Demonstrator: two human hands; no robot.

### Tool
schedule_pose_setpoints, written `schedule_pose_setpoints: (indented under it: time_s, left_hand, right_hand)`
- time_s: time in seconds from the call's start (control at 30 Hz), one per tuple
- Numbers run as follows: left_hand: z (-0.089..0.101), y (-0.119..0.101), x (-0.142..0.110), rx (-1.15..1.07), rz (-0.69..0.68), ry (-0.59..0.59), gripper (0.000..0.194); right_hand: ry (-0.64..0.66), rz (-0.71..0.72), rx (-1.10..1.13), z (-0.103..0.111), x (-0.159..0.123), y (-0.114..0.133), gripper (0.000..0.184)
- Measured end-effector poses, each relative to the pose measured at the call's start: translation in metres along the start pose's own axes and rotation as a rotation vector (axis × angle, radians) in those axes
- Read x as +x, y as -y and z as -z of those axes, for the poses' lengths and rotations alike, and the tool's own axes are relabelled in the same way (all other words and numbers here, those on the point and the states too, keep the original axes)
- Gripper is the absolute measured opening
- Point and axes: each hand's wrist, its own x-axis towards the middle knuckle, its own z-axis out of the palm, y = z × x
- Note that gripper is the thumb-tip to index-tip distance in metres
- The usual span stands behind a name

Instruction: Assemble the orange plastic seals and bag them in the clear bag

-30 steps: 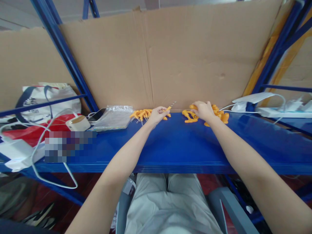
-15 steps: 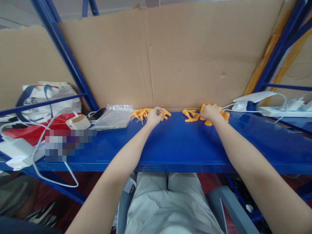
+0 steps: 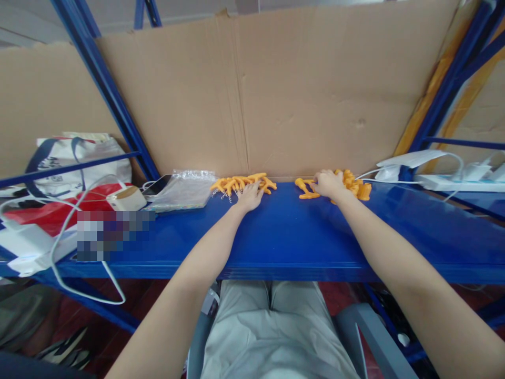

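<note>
My left hand (image 3: pixel 250 196) lies with its fingers spread against the right part of a row of corkscrews with orange handles (image 3: pixel 236 183). Their metal spirals point toward me, and nothing shows in this hand's grasp. My right hand (image 3: pixel 329 183) has bent fingers closing on the right end of an orange plastic piece (image 3: pixel 304 188); the fingers hide part of it. Just right of that hand is a heap of orange plastic pieces (image 3: pixel 358 188), some with round, cup-like ends. Both groups lie near the back of the blue shelf (image 3: pixel 292 237).
Tall cardboard (image 3: pixel 300 95) stands behind the shelf. On the left are a clear plastic bag (image 3: pixel 183 190), a phone (image 3: pixel 160 185), a white charger (image 3: pixel 126 198), loose cables and a cloth bag (image 3: pixel 87 160). A white power strip (image 3: pixel 445 182) sits at the right, beside blue posts.
My left hand has opened and drawn slightly back toward me, uncovering more corkscrews. My right hand has shifted left from the heap onto the nearby orange piece.
</note>
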Motion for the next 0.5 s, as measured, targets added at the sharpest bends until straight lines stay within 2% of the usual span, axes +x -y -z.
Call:
schedule_pose_setpoints:
  time_s: [0.13,0.27,0.5]
  left_hand:
    - [-0.001,-0.002,-0.003,0.102,0.045,0.144,0.060]
    - [0.000,-0.004,-0.003,0.167,0.057,0.208,0.062]
    - [0.000,-0.004,0.004,0.160,0.071,0.228,0.062]
  right_hand:
    - [0.102,0.109,0.037,-0.003,-0.003,0.016,0.038]
    - [0.255,0.145,0.048,-0.007,-0.005,0.022,0.037]
    - [0.263,0.244,0.091,-0.011,-0.001,0.025,0.039]
